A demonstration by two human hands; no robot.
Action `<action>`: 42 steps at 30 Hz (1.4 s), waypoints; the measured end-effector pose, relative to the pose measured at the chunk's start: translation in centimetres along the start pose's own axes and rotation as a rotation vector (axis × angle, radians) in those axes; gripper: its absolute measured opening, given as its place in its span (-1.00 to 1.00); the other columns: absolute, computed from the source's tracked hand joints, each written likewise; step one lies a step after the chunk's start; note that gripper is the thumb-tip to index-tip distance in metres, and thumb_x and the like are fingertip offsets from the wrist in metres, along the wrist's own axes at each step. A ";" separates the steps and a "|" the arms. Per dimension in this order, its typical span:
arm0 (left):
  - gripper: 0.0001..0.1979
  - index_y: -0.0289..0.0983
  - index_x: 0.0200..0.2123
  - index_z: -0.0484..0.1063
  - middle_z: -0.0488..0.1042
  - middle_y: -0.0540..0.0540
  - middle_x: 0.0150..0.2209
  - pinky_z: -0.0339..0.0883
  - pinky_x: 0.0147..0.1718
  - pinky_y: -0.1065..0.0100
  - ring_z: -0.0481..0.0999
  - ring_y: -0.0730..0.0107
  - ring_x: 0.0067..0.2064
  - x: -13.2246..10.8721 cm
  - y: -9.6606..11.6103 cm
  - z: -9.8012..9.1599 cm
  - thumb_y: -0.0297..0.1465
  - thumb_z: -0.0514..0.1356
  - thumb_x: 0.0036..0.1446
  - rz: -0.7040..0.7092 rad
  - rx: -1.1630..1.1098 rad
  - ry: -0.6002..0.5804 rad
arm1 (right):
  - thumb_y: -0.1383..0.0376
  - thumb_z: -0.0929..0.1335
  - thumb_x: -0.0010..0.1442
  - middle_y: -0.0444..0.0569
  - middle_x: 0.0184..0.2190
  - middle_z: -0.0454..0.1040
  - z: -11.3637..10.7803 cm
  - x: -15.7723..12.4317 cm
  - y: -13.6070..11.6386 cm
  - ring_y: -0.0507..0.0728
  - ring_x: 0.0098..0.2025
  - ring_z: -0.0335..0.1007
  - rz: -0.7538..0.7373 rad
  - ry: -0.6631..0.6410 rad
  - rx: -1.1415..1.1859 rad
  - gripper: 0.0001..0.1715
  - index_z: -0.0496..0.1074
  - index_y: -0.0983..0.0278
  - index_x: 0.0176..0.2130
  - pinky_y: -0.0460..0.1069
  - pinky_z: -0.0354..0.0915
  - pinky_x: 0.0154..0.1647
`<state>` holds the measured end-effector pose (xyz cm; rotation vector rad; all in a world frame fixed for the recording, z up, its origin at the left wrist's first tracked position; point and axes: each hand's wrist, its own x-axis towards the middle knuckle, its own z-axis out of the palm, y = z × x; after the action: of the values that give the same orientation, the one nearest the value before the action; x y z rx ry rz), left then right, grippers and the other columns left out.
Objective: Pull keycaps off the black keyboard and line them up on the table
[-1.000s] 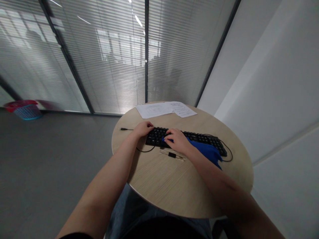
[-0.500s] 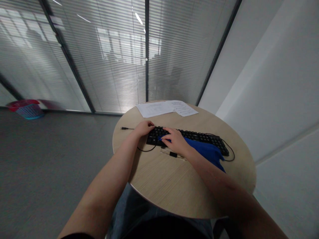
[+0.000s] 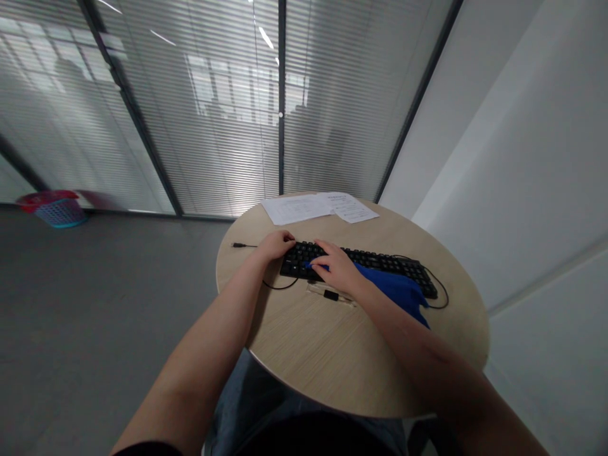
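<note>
A black keyboard [image 3: 375,258] lies across the round wooden table. My left hand [image 3: 276,245] is closed at its far left corner, with the fingertips on the edge. Over the left part of the keys rests my right hand [image 3: 339,271], pinching a blue cloth [image 3: 398,289] against them. The index finger stretches out above the pinch. The cloth trails right under my forearm and covers some of the keyboard's near side. To the left, the USB plug [image 3: 239,245] of a black cable lies on the tabletop.
Printed paper sheets [image 3: 304,208] lie at the table's far edge. A small clear item with a black part [image 3: 331,295] sits just in front of the keyboard. A red and blue basket [image 3: 59,210] stands on the floor at far left, by the blinds.
My right hand has shifted very slightly over the keys, with the cloth still in its fingers. My left hand keeps its place at the keyboard's corner.
</note>
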<state>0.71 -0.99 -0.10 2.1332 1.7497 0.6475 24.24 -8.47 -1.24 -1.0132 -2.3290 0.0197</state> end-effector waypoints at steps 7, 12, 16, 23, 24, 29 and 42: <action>-0.73 -0.26 -0.12 0.61 0.66 -0.12 -0.13 0.41 -0.08 0.35 0.60 0.20 -0.09 -0.2 0.2 -0.3 -0.31 0.19 0.19 0.006 0.006 -0.005 | 0.35 0.41 0.25 0.15 0.29 0.37 0.2 0.0 -0.2 0.29 0.32 0.27 -0.020 -0.011 0.074 -0.81 0.68 0.20 -0.20 0.26 0.18 0.34; -0.74 -0.27 -0.14 0.61 0.66 -0.12 -0.16 0.41 -0.12 0.36 0.60 0.22 -0.12 -0.2 0.2 -0.2 -0.32 0.18 0.20 0.011 -0.008 -0.019 | 0.29 0.37 0.30 0.15 0.22 0.45 -0.7 0.4 1.2 0.23 0.24 0.39 0.168 0.213 0.283 -0.79 0.65 0.22 -0.17 0.20 0.25 0.30; -0.74 -0.28 -0.14 0.62 0.66 -0.14 -0.15 0.40 -0.11 0.35 0.60 0.21 -0.11 -0.2 0.1 -0.1 -0.32 0.19 0.20 0.010 -0.020 -0.025 | 0.25 0.35 0.33 0.14 0.14 0.51 -2.0 1.4 2.1 0.23 0.18 0.44 0.272 0.291 0.342 -0.75 0.64 0.24 -0.14 0.18 0.30 0.26; -0.71 -0.30 -0.12 0.62 0.65 -0.16 -0.15 0.41 -0.10 0.32 0.60 0.18 -0.11 -0.1 0.1 -0.1 -0.31 0.19 0.19 0.002 -0.014 -0.016 | 0.33 0.39 0.27 0.09 0.07 0.57 0.5 2.9 -0.5 0.24 0.12 0.49 0.129 -0.011 0.195 -0.80 0.68 0.20 -0.22 0.18 0.31 0.25; -0.71 -0.30 -0.12 0.62 0.65 -0.16 -0.15 0.42 -0.10 0.31 0.60 0.17 -0.11 -0.1 0.1 -0.1 -0.31 0.19 0.19 0.000 -0.016 -0.015 | 0.34 0.39 0.27 0.09 0.07 0.56 0.9 2.9 -0.9 0.25 0.13 0.48 0.108 -0.009 0.157 -0.79 0.68 0.20 -0.22 0.19 0.30 0.25; -0.71 -0.27 -0.10 0.62 0.65 -0.12 -0.13 0.41 -0.10 0.35 0.60 0.21 -0.10 0.0 0.0 0.1 -0.32 0.18 0.19 0.002 -0.042 -0.031 | 0.34 0.39 0.27 0.14 0.14 0.51 1.7 1.7 -1.1 0.31 0.21 0.35 0.008 -0.012 0.037 -0.78 0.68 0.22 -0.17 0.26 0.24 0.28; -0.75 -0.28 -0.14 0.61 0.66 -0.14 -0.16 0.42 -0.11 0.34 0.60 0.21 -0.12 -0.5 0.4 -0.2 -0.33 0.20 0.19 0.016 -0.033 -0.024 | 0.28 0.39 0.29 0.06 -0.25 0.53 1.4 2.4 -2.2 0.26 -0.11 0.39 0.179 0.294 0.043 -0.92 0.50 0.22 -0.27 0.15 0.30 0.00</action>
<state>0.80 -1.60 0.20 2.1254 1.6997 0.6481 20.73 -8.12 -0.66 -1.1196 -1.9612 -0.0087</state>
